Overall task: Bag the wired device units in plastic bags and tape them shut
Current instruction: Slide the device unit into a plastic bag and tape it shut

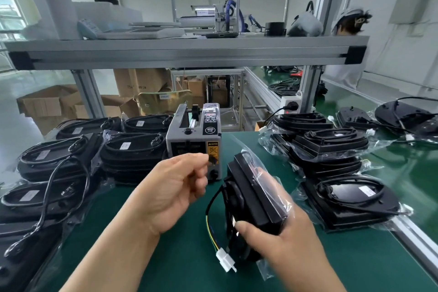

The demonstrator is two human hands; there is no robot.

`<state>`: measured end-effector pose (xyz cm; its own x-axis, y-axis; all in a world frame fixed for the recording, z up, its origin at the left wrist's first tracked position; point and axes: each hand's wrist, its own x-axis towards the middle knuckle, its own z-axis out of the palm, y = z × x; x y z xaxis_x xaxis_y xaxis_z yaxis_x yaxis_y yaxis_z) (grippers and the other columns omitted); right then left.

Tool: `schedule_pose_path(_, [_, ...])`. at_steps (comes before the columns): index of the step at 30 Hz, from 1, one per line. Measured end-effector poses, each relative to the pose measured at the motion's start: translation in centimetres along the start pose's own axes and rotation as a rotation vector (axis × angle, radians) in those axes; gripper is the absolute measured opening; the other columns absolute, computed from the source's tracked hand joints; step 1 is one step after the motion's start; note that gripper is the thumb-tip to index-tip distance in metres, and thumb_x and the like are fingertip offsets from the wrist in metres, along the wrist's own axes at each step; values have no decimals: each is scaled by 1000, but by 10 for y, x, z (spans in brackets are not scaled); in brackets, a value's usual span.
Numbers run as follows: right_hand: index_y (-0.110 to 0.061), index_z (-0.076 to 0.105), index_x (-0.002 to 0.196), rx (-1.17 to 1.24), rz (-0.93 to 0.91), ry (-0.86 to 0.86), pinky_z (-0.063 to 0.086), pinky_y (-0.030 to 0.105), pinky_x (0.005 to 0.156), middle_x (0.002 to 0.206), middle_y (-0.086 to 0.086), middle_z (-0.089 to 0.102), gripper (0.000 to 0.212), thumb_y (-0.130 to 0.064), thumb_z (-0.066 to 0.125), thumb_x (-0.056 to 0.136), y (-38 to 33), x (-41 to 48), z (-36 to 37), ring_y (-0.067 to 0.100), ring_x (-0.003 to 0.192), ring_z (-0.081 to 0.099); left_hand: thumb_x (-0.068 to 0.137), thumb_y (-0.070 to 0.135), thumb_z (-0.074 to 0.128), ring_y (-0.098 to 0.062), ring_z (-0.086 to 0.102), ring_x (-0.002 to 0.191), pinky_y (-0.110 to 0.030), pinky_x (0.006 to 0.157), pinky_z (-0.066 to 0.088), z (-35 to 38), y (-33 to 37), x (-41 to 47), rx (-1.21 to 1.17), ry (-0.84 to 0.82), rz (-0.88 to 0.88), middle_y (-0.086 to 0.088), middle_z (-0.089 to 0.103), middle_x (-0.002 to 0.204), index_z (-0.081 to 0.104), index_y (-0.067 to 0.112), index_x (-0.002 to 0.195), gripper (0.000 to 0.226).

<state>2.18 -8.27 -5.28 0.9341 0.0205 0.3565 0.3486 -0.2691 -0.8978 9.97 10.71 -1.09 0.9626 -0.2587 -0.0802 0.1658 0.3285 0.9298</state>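
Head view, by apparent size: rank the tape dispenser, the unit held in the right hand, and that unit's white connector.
1-2. held unit and tape dispenser: look about alike; the unit is nearer the camera, so unranked.
3. white connector: clearly smallest.

Free passage on the bench narrows to one lane of bare green mat (187,244), running from the near edge to the tape dispenser (193,147), which closes its far end. The left stacks (59,161) of bagged units crowd right up to the dispenser. The right stacks (331,156) wall the other side, leaving a strip of mat open beside the dispenser. The left hand (175,187), fingers curled at the dispenser's front, and the right hand (279,239), gripping a bagged unit (251,192) with its white connector (225,261) dangling, fill the lane's middle. An aluminium shelf beam (184,54) spans overhead.
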Motion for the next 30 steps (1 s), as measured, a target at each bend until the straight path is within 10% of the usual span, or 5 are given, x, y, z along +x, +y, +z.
schedule_pose_path(17, [-46, 50, 137, 26, 11, -78, 49, 8, 79, 113, -19, 70, 79, -16, 75, 69, 4, -5, 5, 0, 104, 66, 77, 26, 73, -3, 55, 67, -16, 68, 47, 34, 15, -44, 680, -186, 158, -1, 74, 84, 70, 23, 70, 8])
schedule_pose_path(25, [-48, 55, 125, -48, -18, -128, 50, 12, 81, 109, -21, 70, 63, -16, 75, 75, -4, -7, 13, -1, 100, 66, 86, 18, 63, -10, 67, 93, -18, 67, 46, 50, 23, -40, 398, -374, 268, -2, 75, 108, 66, 25, 72, 17])
schedule_pose_path(30, [-74, 51, 112, 43, -8, -58, 45, 1, 77, 105, -26, 71, 78, -12, 77, 72, 1, -6, 2, -6, 97, 67, 79, 25, 67, -8, 57, 67, -16, 57, 46, 24, 17, -44, 221, -180, 198, -6, 75, 95, 70, 26, 69, 10])
